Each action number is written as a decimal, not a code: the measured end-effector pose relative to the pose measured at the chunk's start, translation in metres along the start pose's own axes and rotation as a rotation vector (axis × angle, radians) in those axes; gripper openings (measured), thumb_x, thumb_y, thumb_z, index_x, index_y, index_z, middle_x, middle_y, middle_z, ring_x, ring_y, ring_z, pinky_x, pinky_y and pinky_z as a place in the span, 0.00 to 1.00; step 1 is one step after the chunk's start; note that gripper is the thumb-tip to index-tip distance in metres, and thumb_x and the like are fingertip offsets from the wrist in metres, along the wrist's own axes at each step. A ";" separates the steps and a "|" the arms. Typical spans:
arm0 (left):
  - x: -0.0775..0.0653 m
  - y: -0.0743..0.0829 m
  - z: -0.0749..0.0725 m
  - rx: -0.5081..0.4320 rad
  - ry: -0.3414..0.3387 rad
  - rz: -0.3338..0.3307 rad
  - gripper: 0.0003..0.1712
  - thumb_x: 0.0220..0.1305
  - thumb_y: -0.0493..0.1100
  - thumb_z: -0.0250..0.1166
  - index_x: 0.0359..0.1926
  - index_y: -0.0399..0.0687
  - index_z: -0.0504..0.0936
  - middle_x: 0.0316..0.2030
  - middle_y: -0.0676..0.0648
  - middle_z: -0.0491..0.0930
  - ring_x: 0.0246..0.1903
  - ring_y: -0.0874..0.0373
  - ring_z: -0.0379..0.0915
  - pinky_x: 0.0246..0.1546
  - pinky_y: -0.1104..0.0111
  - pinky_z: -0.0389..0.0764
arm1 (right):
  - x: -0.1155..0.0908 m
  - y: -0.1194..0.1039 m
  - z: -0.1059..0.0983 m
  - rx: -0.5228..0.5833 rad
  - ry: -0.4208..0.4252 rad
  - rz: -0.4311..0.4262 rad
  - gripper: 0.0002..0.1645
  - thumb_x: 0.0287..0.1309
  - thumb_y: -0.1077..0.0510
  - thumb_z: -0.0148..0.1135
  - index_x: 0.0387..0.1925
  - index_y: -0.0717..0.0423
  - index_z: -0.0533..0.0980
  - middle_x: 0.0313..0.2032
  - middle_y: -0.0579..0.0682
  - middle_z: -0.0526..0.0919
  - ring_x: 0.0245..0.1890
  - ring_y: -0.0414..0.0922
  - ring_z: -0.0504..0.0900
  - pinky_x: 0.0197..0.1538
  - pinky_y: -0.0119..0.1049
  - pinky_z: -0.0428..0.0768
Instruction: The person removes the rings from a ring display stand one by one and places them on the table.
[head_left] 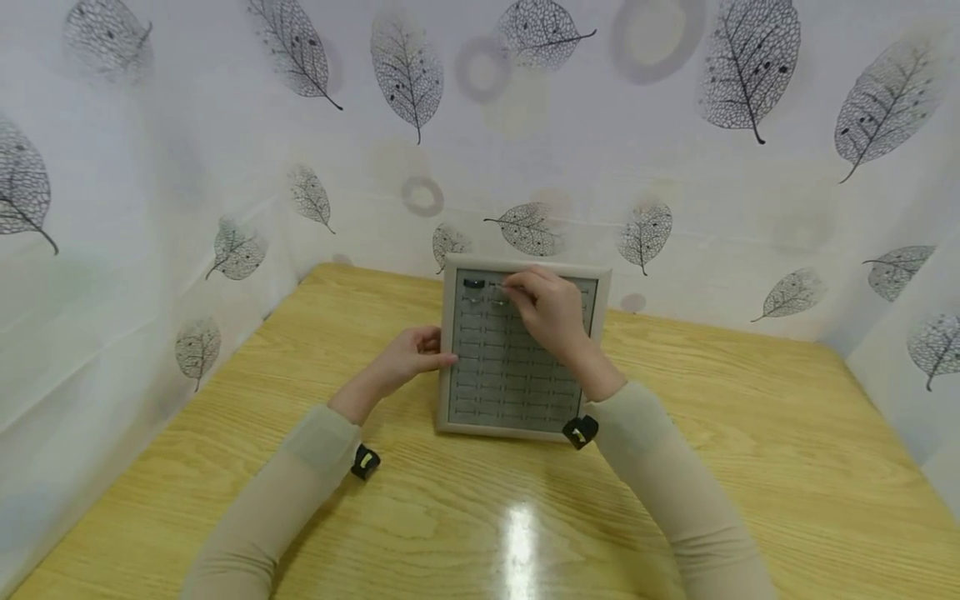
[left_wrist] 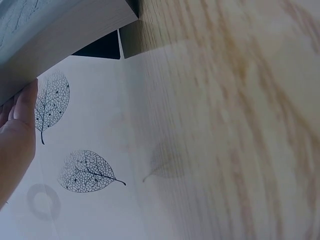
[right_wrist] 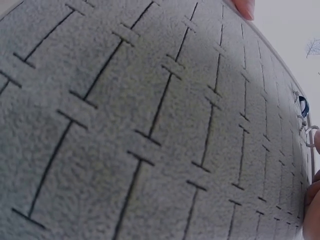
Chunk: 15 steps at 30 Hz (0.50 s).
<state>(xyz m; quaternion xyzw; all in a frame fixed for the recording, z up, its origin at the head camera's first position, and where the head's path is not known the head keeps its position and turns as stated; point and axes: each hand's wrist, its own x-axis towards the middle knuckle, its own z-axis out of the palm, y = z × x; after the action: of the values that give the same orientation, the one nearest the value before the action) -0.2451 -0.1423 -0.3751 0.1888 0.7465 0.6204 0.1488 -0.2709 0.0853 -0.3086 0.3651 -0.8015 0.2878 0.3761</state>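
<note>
A ring display board [head_left: 495,367] stands tilted on the table, its grey felt face cut with rows of slits inside a pale frame. My left hand [head_left: 411,358] grips the frame's left edge, thumb in front and fingers behind. At the top of the board, my right hand [head_left: 551,310] pinches a thin silver ring [right_wrist: 311,136] against the slits. A dark ring [head_left: 474,284] sits in the top left slit, with a thin clear or silver ring [head_left: 472,300] just below it. The right hand hides the board's upper right.
The board's black support [left_wrist: 102,47] shows behind it in the left wrist view. A wooden table [head_left: 450,517] lies underneath. Leaf-printed cloth [head_left: 360,192] encloses its back and sides. Black straps [head_left: 365,462] sit at both wrists.
</note>
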 end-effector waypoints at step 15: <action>0.001 -0.003 0.001 -0.019 0.008 -0.005 0.29 0.58 0.37 0.60 0.58 0.29 0.61 0.51 0.35 0.69 0.50 0.47 0.67 0.50 0.63 0.70 | -0.007 0.003 -0.003 0.146 0.044 -0.084 0.03 0.44 0.70 0.65 0.26 0.63 0.79 0.19 0.49 0.74 0.16 0.38 0.64 0.18 0.28 0.64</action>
<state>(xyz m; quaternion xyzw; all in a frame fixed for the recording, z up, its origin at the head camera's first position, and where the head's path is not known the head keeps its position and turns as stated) -0.2459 -0.1412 -0.3780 0.1831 0.7418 0.6277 0.1489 -0.2689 0.0919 -0.3125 0.4185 -0.7538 0.3374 0.3779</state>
